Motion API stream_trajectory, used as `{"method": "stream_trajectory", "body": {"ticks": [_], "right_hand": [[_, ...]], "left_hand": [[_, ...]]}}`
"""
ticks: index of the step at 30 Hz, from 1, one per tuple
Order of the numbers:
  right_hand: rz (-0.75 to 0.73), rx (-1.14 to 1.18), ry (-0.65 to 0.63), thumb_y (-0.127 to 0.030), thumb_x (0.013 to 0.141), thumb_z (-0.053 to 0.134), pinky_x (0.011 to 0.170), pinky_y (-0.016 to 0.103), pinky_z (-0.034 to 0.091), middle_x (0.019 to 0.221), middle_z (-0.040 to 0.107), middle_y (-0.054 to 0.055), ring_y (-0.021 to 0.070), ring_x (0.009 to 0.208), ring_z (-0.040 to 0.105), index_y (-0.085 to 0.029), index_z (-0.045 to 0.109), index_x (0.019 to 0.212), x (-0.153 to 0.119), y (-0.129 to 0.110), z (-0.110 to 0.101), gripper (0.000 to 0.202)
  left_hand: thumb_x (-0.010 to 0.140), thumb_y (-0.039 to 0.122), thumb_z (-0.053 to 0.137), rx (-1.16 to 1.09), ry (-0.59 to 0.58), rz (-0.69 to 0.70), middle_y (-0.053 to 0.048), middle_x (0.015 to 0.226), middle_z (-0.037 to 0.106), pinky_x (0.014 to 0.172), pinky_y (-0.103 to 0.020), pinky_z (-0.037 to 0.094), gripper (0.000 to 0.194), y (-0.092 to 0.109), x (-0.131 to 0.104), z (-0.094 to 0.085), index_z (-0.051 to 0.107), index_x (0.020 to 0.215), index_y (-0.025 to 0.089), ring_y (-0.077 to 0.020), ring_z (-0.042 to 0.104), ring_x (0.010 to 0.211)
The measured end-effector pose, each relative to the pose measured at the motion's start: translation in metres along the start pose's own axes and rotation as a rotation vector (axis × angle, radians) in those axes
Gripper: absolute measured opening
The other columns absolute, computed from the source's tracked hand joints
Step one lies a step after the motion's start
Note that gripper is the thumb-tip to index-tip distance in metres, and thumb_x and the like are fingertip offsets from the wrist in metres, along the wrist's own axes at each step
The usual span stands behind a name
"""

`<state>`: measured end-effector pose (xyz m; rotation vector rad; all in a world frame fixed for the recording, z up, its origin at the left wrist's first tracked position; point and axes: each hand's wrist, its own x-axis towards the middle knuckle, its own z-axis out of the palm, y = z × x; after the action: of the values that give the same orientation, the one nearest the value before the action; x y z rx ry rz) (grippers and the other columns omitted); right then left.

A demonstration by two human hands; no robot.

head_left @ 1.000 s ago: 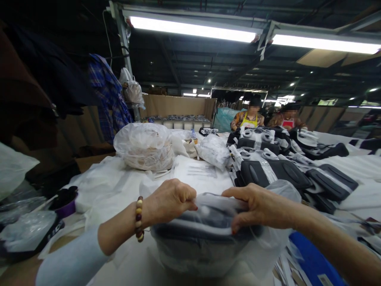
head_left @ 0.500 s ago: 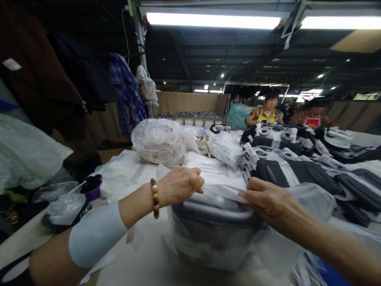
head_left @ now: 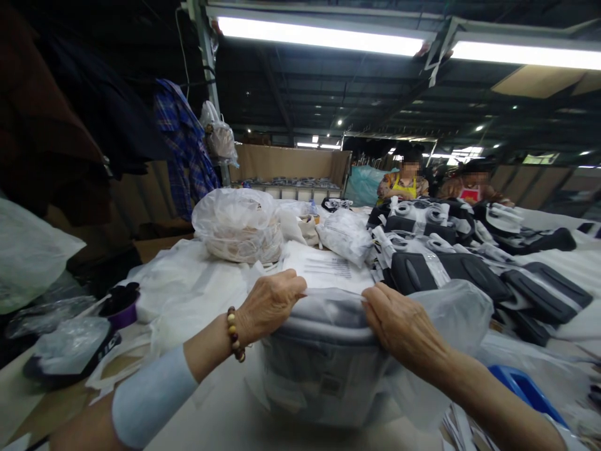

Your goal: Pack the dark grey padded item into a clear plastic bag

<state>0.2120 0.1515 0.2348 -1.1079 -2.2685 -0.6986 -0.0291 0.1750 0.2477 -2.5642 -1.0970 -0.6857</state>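
Note:
A dark grey case (head_left: pixel 328 369) stands on the white table inside a translucent plastic bag (head_left: pixel 451 319). My left hand (head_left: pixel 272 304), with a beaded bracelet on its wrist, pinches the bag's edge at the top left of the case. At the top right, my right hand (head_left: pixel 399 316) has its fingers closed on the same edge. Between the two hands the film is stretched across the case's rounded top. Loose film bulges out to the right, behind my right hand.
Wrapped dark cases (head_left: pixel 448 269) lie piled at the right. Bundled plastic (head_left: pixel 239 225) and white sheets (head_left: pixel 319 266) lie behind the case. A purple cup (head_left: pixel 124 307) is at the left, a blue tray (head_left: pixel 526 391) at the right. Two people are beyond the pile.
The view has turned slightly to the right. My right hand has come nearer to my left hand, its fingers still closed on the bag's edge, and the loose film at the right has shifted.

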Motion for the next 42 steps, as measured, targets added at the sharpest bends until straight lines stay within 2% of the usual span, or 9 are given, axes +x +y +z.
{"method": "stream_trajectory", "body": {"ticks": [8,18,24,27,30,32,35,38,42], "right_hand": [[-0.174,0.078,-0.04,-0.021,0.092,0.031,0.049,0.025,0.028,0.056,0.052,-0.001,0.012,0.05,0.047,-0.019,0.047,0.068,0.0,0.011,-0.003,0.029],[-0.132,0.147,-0.22,-0.025,0.094,0.031,0.051,0.025,0.027,0.064,0.052,0.0,0.0127,0.054,0.047,-0.019,0.047,0.072,-0.004,0.016,-0.011,0.028],[-0.008,0.155,-0.208,-0.028,0.095,0.031,0.05,0.026,0.026,0.059,0.05,0.0,0.0127,0.052,0.046,-0.017,0.048,0.07,-0.007,0.014,-0.008,0.031],[0.115,0.351,-0.336,-0.041,0.092,0.038,0.047,0.021,0.026,0.053,0.043,-0.006,0.0084,0.048,0.041,-0.019,0.046,0.067,0.001,0.015,-0.026,0.034],[0.276,0.541,-0.578,-0.056,0.071,0.063,0.046,0.019,0.027,0.056,0.045,-0.007,0.0085,0.051,0.042,-0.019,0.053,0.076,0.005,0.009,-0.053,0.039],[0.313,0.559,-0.688,-0.056,0.052,0.077,0.049,0.019,0.032,0.067,0.054,-0.006,0.0116,0.06,0.05,-0.023,0.056,0.097,0.003,0.002,-0.069,0.06],[0.284,0.564,-0.769,-0.047,0.045,0.083,0.058,0.021,0.038,0.086,0.062,-0.003,0.0167,0.075,0.057,-0.031,0.05,0.12,-0.003,-0.009,-0.083,0.083],[0.272,0.544,-0.818,-0.037,0.055,0.08,0.055,0.02,0.037,0.081,0.066,-0.002,0.0162,0.07,0.06,-0.029,0.057,0.115,0.0,-0.014,-0.083,0.065],[0.154,0.421,-0.769,-0.033,0.076,0.065,0.053,0.022,0.035,0.072,0.069,0.001,0.016,0.065,0.062,-0.023,0.067,0.096,0.019,-0.009,-0.074,0.022]], "left_hand": [[0.086,0.012,0.033,-0.091,0.11,0.136,0.002,0.062,0.047,0.051,-0.022,0.032,0.023,-0.007,-0.009,0.015,0.047,0.069,0.018,-0.0116,0.046,0.054],[0.088,0.018,0.033,-0.169,0.052,0.116,0.002,0.061,0.044,0.052,-0.025,0.025,0.025,-0.009,-0.003,0.012,0.046,0.066,0.017,-0.0125,0.04,0.054],[0.088,0.028,0.041,-0.346,-0.11,-0.019,0.004,0.057,0.042,0.052,-0.021,0.029,0.028,-0.008,0.005,0.008,0.048,0.063,0.016,-0.0095,0.04,0.054],[0.079,0.039,0.062,-0.472,-0.224,-0.102,0.007,0.056,0.043,0.048,-0.017,0.03,0.027,-0.003,0.009,-0.008,0.055,0.069,0.015,-0.0079,0.041,0.052],[0.06,0.035,0.08,-0.67,-0.427,-0.22,0.01,0.06,0.048,0.048,-0.016,0.031,0.041,0.007,0.003,-0.03,0.061,0.093,0.019,-0.008,0.044,0.055],[0.051,0.029,0.085,-0.718,-0.531,-0.243,0.01,0.07,0.057,0.055,-0.015,0.036,0.06,0.016,-0.006,-0.044,0.06,0.106,0.025,-0.0092,0.051,0.064],[0.052,0.024,0.085,-0.655,-0.621,-0.22,0.01,0.085,0.064,0.066,-0.015,0.039,0.065,0.03,-0.018,-0.058,0.059,0.111,0.032,-0.0113,0.058,0.078],[0.065,0.021,0.077,-0.535,-0.66,-0.193,0.01,0.074,0.066,0.06,-0.015,0.036,0.043,0.038,-0.02,-0.062,0.063,0.104,0.034,-0.0097,0.059,0.07],[0.075,0.022,0.07,-0.243,-0.54,-0.089,0.006,0.075,0.068,0.058,-0.018,0.035,0.013,0.031,-0.007,-0.058,0.066,0.087,0.026,-0.0118,0.061,0.07]]}}
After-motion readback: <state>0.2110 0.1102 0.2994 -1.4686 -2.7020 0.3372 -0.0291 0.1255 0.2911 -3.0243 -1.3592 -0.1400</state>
